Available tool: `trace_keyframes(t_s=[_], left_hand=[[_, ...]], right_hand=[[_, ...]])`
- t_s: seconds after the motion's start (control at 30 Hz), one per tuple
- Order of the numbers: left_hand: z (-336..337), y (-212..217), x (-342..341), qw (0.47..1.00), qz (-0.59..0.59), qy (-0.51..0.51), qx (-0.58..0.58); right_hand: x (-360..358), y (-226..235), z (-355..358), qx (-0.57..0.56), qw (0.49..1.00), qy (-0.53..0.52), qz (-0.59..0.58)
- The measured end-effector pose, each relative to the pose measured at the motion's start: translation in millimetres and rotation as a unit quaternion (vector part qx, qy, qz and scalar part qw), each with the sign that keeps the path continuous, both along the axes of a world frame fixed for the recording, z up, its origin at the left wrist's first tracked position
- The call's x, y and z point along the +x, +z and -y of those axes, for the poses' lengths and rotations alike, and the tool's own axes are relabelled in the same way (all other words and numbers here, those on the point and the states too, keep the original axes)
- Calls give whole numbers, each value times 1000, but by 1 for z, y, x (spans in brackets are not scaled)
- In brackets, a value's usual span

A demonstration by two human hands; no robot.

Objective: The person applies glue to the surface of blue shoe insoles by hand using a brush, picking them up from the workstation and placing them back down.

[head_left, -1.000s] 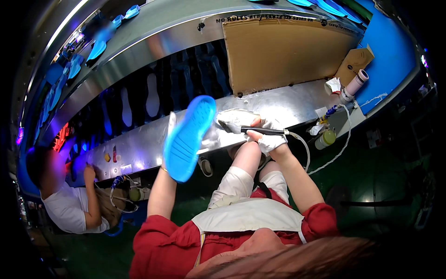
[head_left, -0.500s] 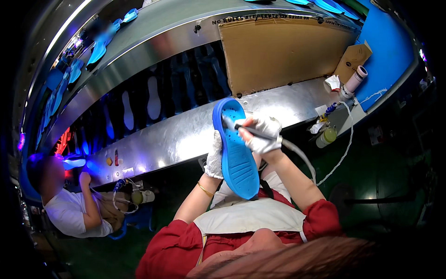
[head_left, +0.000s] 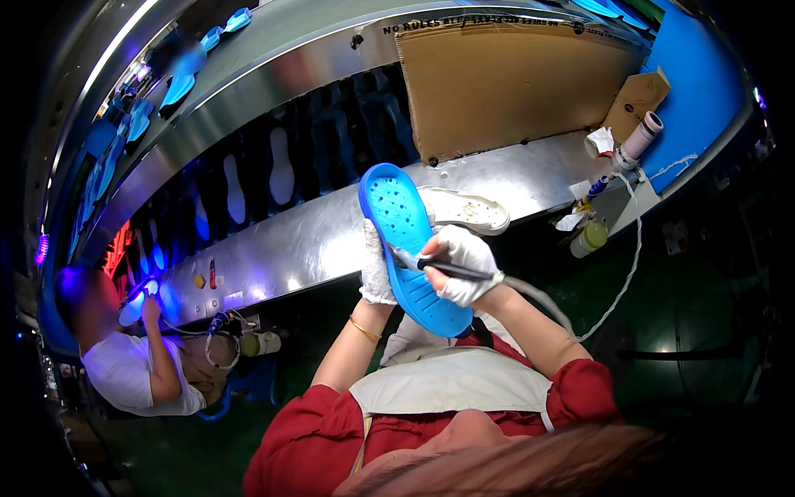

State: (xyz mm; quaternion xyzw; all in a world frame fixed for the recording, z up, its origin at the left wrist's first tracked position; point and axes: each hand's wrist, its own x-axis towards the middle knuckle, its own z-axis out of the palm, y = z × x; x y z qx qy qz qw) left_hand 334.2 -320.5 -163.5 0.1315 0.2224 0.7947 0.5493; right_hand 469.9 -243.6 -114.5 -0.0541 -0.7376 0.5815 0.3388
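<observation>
A blue shoe sole (head_left: 389, 199), with small dots in its front half and grooves toward the near end, is tilted up before my body. My gloved left hand (head_left: 377, 269) grips its left edge. In my gloved right hand (head_left: 470, 257) is a brush (head_left: 451, 269) with a dark handle, its pale tip against the middle of the sole's inner face. From the handle's rear runs a pale hose (head_left: 546, 305). Just beyond my right hand, a white shoe sole (head_left: 468, 211) with dark spots lies on the metal bench (head_left: 323, 236).
A cardboard sheet (head_left: 522, 91) stands along the bench's back. At right are a pink bottle (head_left: 642, 137) and a yellow-green container (head_left: 589, 238). Dark racks hold several soles (head_left: 281, 166). A conveyor belt (head_left: 323, 25) runs behind. A co-worker (head_left: 132, 356) sits at left.
The blue sole has shifted slightly left and tilted, uncovering the white sole behind it. The brush has moved down from the front part to the middle.
</observation>
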Motion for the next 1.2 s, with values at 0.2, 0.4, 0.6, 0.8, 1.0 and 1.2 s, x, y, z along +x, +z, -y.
trace_keyframes(t_s=[0.2, 0.4, 0.6, 0.8, 1.0, 1.2], left_hand=[[-5, 1, -14, 999, 26, -20, 29], [-5, 6, -23, 998, 30, -20, 42], [-3, 13, -36, 998, 18, -41, 39], [5, 16, -7, 982, 123, -65, 127], [9, 11, 6, 997, 45, -42, 52], [-7, 12, -14, 988, -18, -67, 139]], right_hand=[[0, -3, 2, 188, 981, -56, -2], [11, -6, -1, 41, 995, -32, 91], [12, 8, 14, 72, 995, 34, 63], [6, -3, -30, -141, 987, -8, 79], [6, -6, -26, -183, 983, 2, -3], [4, -8, -4, -125, 988, 84, 22]])
